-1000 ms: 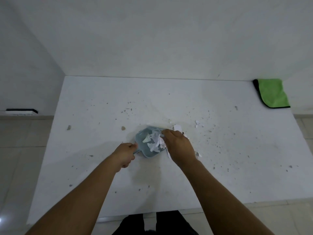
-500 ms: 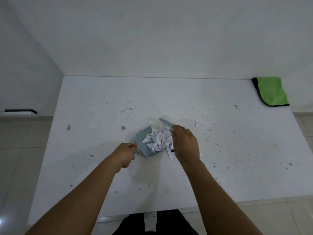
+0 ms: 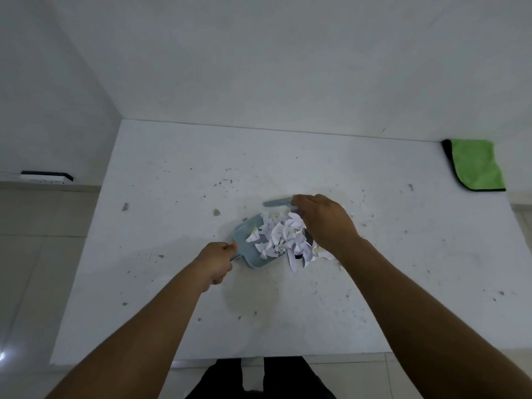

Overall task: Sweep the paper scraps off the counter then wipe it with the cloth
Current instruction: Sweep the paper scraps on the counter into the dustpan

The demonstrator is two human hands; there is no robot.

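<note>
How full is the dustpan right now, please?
Heaped: white paper scraps pile across the dustpan, with several spilling over its right edge onto the counter.

White speckled bench point(image 3: 316, 312) against white walls, blue-grey dustpan point(image 3: 244, 249) near its middle heaped with white paper scraps point(image 3: 283, 236), some spilling onto the surface, green cloth point(image 3: 476, 165) at far right corner

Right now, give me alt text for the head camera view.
A left hand holds a blue dustpan while the right hand brushes white paper scraps into it on a speckled white counter; a green cloth lies far right.
</note>
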